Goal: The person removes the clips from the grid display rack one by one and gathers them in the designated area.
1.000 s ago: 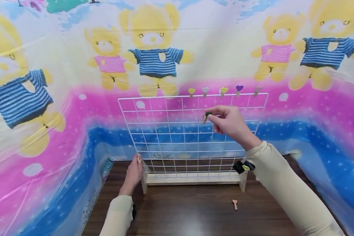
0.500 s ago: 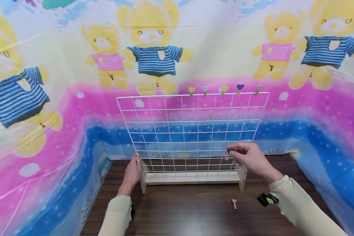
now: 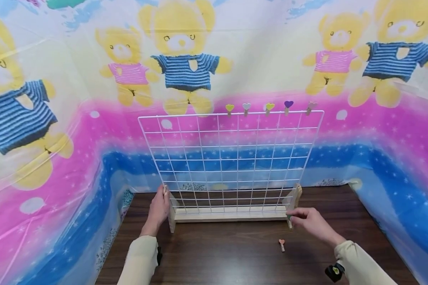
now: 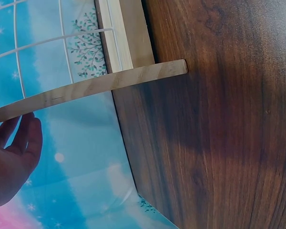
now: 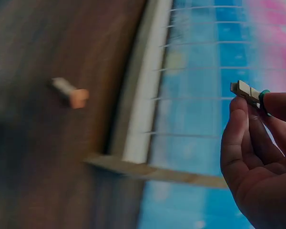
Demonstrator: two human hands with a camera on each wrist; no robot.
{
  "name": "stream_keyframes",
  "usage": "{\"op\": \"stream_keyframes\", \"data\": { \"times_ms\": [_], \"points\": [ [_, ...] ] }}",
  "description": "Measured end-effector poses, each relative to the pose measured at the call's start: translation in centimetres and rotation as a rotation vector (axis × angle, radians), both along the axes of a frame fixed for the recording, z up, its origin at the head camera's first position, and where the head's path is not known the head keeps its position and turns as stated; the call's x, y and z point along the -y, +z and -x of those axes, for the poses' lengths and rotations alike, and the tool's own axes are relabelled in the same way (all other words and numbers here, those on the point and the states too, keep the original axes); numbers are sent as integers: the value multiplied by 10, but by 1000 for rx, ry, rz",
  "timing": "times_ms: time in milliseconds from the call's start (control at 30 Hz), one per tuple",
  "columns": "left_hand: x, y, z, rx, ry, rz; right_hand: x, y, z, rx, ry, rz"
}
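My right hand [image 3: 315, 225] pinches a small wooden clothespin [image 5: 248, 93] with a green top between thumb and fingers, in front of the stand's right foot. My left hand [image 3: 159, 206] holds the upper end of the left wooden side piece [image 4: 86, 87] of the stand; its fingers [image 4: 32, 136] meet the wood edge in the left wrist view. A white wire grid [image 3: 237, 159] rises upright from that stand. Along the right part of its top bar sit several heart clothespins, among them a yellow one [image 3: 230, 108] and a purple one [image 3: 288, 105].
An orange heart clothespin [image 3: 281, 244] lies on the dark wood table [image 3: 214, 253], in front of the stand's right end. The stand's pale crossbar [image 3: 230, 214] joins the two side pieces. Behind and beside the table hangs a bear-print cloth [image 3: 264, 71].
My right hand has moved down and to the right with the green clothespin, from before the grid's middle to beside the stand's right foot. My left hand stays at the left side piece.
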State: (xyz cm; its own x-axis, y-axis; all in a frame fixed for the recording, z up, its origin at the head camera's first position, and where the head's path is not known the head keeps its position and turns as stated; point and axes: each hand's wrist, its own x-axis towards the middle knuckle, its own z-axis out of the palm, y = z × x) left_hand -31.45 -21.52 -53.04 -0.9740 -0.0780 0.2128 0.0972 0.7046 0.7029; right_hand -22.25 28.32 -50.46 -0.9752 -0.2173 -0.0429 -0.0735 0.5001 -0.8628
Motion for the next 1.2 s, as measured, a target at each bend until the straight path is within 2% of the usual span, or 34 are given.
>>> {"op": "stream_keyframes", "data": {
  "times_ms": [100, 233, 400, 567, 767, 1000, 1200],
  "points": [
    [0, 1, -1, 5, -1, -1, -8, -26, 0, 16, 16, -29],
    [-1, 2, -1, 12, -6, -8, -17, -53, 0, 56, -3, -70],
    [-1, 3, -2, 15, -8, -10, -26, -77, 2, 114, -41, -115],
    [0, 4, -2, 8, -10, -15, -31, -98, 5, 99, 14, -154],
    [-1, 3, -3, 20, -11, -17, -37, -114, 7, 100, 68, -133],
    [-1, 2, -2, 18, 5, -21, -38, -123, 12, 141, 62, -85],
    [-3, 6, -6, -48, -13, -28, -36, -131, 14, 105, 47, -97]
  ]
}}
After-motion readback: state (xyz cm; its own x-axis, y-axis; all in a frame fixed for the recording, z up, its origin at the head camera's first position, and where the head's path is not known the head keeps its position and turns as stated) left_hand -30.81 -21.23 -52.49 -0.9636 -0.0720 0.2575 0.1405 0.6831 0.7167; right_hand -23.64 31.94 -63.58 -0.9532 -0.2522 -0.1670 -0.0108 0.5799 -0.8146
